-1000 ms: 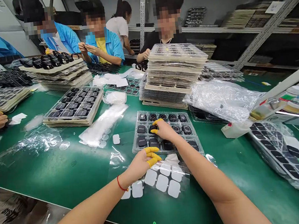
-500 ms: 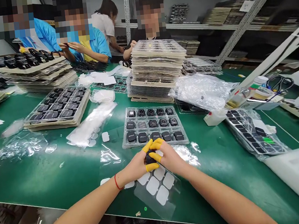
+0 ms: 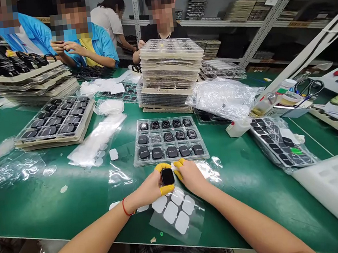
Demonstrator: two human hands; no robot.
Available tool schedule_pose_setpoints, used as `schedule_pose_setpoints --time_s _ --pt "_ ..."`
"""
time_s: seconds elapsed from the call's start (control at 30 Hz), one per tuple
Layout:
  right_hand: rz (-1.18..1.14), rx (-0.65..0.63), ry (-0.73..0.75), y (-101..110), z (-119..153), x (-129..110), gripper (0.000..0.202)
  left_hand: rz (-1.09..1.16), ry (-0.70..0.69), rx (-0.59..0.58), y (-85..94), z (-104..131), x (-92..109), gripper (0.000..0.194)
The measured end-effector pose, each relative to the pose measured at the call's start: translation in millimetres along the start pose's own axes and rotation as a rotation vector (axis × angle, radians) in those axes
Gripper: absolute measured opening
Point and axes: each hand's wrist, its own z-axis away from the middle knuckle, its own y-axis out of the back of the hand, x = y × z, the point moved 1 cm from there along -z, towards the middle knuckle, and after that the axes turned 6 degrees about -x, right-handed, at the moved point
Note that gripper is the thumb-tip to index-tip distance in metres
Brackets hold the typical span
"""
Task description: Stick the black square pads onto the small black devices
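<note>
Your left hand (image 3: 149, 189) has its grip clamped on the edges of a dark watch body (image 3: 167, 177), thumb on the near side and fingers on the far side, with the glossy face turned up toward you. Holding it by the rim probably spares that face from being touched, and the yellow finger caps (image 3: 167, 190) likely guard against skin marks.

Your right hand (image 3: 194, 177) is just beside it, fingertips bent in close to a small white piece (image 3: 173, 166); I cannot tell whether they pinch it.

The watch body is held above the worktop (image 3: 88, 195), between the tray (image 3: 156, 138) and the sheet of white pads (image 3: 171, 212), which seems to keep both in easy reach. The tray lies flat just beyond your hands, its moulded cells holding dark units in rows, presumably so they do not rub together. The sheet lies nearer you, askew, its rounded pads spaced on clear film, perhaps so each can be lifted singly.

The tall tray stack (image 3: 169, 76) stands behind the tray, likely set back to leave your forearms room.
</note>
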Motion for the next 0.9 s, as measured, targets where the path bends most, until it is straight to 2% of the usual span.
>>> schedule_pose_setpoints --time_s 0.07,0.1,0.2,0.27,0.33,0.4,0.43,0.53,0.6,0.67,0.7,0.77,0.83,0.9 --pt "-0.091 0.034 -0.032 4 -3 -9 0.016 0.027 0.018 0.017 1.3 -2 -1 0.049" --pt "-0.146 0.068 0.007 7 -2 -14 0.014 0.028 0.02 0.022 2.1 -2 0 0.05" --pt "-0.256 0.162 0.264 16 0 -30 0.01 -0.093 -0.057 0.043 5.1 -3 5 0.043" --pt "-0.247 0.236 0.366 18 -1 -36 0.014 -0.133 -0.103 0.055 7.0 -3 7 0.034" --pt "-0.242 0.331 0.339 16 -3 -38 0.017 -0.019 -0.074 0.049 8.6 -2 7 0.038" --pt "-0.241 0.362 0.333 12 -3 -39 0.016 0.085 -0.039 0.046 9.3 -2 5 0.05" --pt "-0.238 0.356 0.35 10 -3 -40 0.015 0.065 -0.052 0.044 9.0 -2 5 0.051" --pt "-0.21 0.33 0.388 5 -3 -39 0.016 -0.074 -0.112 0.044 5.8 -5 3 0.033" --pt "-0.181 0.327 0.258 9 -7 -32 0.016 0.008 -0.061 0.067 4.1 -7 3 0.037" --pt "-0.158 0.302 0.083 17 -11 -20 0.015 0.167 0.01 0.133 5.7 -7 3 0.05" --pt "-0.153 0.268 0.04 22 -12 -15 0.024 0.227 0.013 0.172 8.0 -6 4 0.055" --pt "-0.157 0.126 0.111 30 -11 -11 0.04 0.3 -0.055 0.243 14.9 -4 7 0.058" --pt "-0.15 0.03 0.243 36 -6 -15 0.028 0.371 -0.15 0.279 22.4 -1 10 0.056" --pt "-0.095 0.108 0.332 40 3 -25 0.016 0.433 -0.202 0.301 28.2 0 10 0.053"
